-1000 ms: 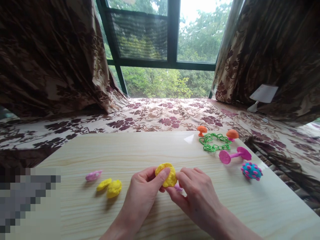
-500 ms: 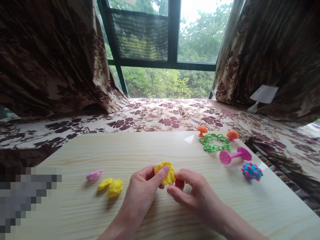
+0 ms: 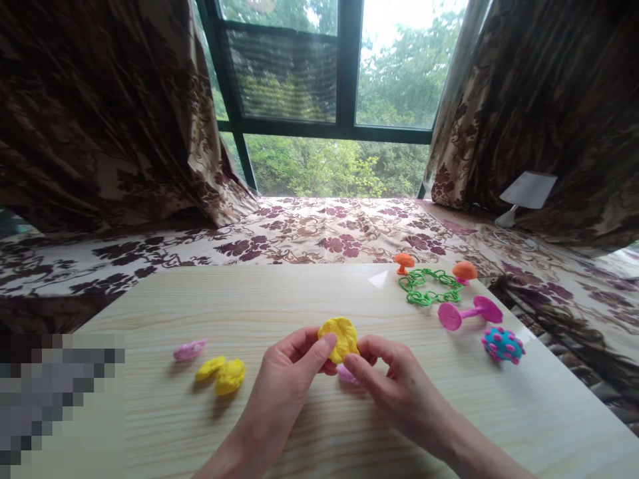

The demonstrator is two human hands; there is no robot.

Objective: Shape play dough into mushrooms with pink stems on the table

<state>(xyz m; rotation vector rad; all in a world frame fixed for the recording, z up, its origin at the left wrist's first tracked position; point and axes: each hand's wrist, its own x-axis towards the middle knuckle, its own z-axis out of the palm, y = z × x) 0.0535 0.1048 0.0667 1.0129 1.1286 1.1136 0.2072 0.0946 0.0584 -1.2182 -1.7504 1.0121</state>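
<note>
A flattened, roughly round piece of yellow modelling clay is held up over the table between my two hands. My left hand pinches its left side, thumb on the front and fingers behind. On the lower right edge of the clay, my right hand closes its thumb and fingertips. Below the yellow piece a lump of pink clay shows, partly hidden by my hands. To the left lie two yellow clay lumps and a small pink clay piece.
At the right stand two orange-capped clay mushrooms, a green clay chain ring, a pink dumbbell shape and a blue clay lump with pink dots. A white lamp stands beyond the pale wooden table.
The yellow piece has shifted slightly right and up and looks rounder. My right thumb has come up onto its edge, and more of the pink lump below shows.
</note>
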